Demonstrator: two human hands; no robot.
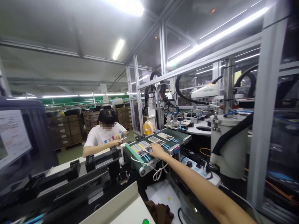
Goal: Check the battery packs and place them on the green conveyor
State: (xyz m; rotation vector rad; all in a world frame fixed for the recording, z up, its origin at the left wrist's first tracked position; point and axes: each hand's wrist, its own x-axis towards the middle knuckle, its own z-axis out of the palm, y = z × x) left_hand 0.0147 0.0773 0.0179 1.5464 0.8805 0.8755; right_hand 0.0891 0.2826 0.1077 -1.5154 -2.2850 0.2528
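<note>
Far left: dark blue cover with a printed sheet [14,135] on its front. Behind it, stacked brown cartons [64,129]. Next, a co-worker [102,137] in a white printed T-shirt, head bowed, hands close together at a small item, too blurred to identify. In front of the co-worker, black rails [101,161] with raised blocks run lengthwise. Lower centre: pale tray [121,211], raised edge toward the rails.

Centre: green conveyor belt [179,134], its near end in a light green side plate. Flat panels lie on it in a row, each with pale and yellow sections, a dark part and blue strips at the near side. Two panels [141,146] lie side by side toward the left end. Right hand [157,151] reaches in from lower right, over the near edge of the belt, at the third panel [156,140]. Fingers bent and near one another; cannot tell whether they clamp this panel or only rest at it. Left hand out of view; state of its fingers cannot be told. Fourth panel [166,136] lies apart, further right.

Below the belt: knotted white cable [157,175]. Right: power strip [193,166] with plugs, white robot arm [205,91], grey cylindrical base [233,149], metal frame post [259,109].
</note>
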